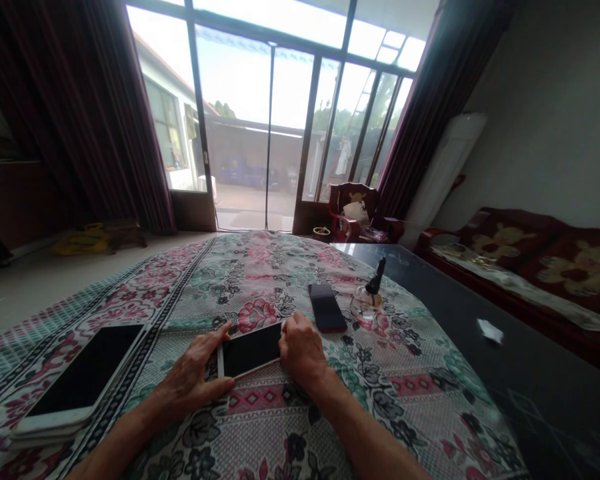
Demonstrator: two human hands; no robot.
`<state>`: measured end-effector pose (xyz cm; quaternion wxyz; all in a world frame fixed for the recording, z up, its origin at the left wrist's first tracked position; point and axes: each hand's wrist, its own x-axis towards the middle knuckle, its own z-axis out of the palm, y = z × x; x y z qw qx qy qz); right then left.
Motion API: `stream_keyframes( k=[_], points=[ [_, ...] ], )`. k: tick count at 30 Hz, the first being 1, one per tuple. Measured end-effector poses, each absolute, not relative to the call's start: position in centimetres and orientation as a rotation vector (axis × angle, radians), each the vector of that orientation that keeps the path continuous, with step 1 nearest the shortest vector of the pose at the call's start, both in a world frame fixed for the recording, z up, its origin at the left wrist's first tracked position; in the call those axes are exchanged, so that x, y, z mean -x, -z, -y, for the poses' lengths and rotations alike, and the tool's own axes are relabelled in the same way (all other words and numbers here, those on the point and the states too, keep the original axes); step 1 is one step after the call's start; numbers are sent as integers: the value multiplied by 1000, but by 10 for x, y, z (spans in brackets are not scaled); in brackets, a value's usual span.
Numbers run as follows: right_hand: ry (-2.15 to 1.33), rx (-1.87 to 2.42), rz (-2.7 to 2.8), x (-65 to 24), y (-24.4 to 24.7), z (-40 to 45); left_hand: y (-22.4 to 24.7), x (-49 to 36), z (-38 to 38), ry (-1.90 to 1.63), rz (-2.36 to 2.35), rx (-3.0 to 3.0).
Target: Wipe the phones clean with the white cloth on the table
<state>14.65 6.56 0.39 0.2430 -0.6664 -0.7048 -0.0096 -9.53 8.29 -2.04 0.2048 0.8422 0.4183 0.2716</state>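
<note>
A white-framed smartphone [253,350] with a dark screen is in front of me, low over the patterned tablecloth. My left hand [195,373] grips its left end, thumb along the near edge and fingers at the far edge. At the right end, my right hand [304,350] is closed, its curled fingers pressed against the phone's edge. Whatever may be inside those fingers is hidden. A darker phone [327,308] lies just beyond my right hand. Beside it stands a round clear glass bottle [366,303] with a black top.
A large white tablet-like device [87,373] with a black screen lies at the left, seemingly stacked on another. The flowered tablecloth [400,413] covers the round table. To the right are a dark glossy surface [540,400] with a crumpled white scrap [490,331] and a red sofa [500,233].
</note>
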Motion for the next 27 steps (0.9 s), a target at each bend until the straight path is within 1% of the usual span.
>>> stream_keyframes(
  k=[3,8,10,18,20,27],
  points=[
    [39,1789,1904,-151,-2,-65,19,94,-81,-773,-1168,-2328],
    [7,1430,2177,-124,0,-57,19,94,-81,-793,-1171,-2328],
    [-24,1367,2238,-115,0,-57,20,94,-81,-793,-1173,-2341],
    [26,1697,2011,-140,-3,-67,16,94,-81,-760,-1173,-2349],
    [34,1725,1985,-143,-3,-65,14,94,-81,-748,-1176,-2349],
    [-17,1436,2229,-113,-1,-43,16,93,-81,-760,-1185,-2374]
  ],
)
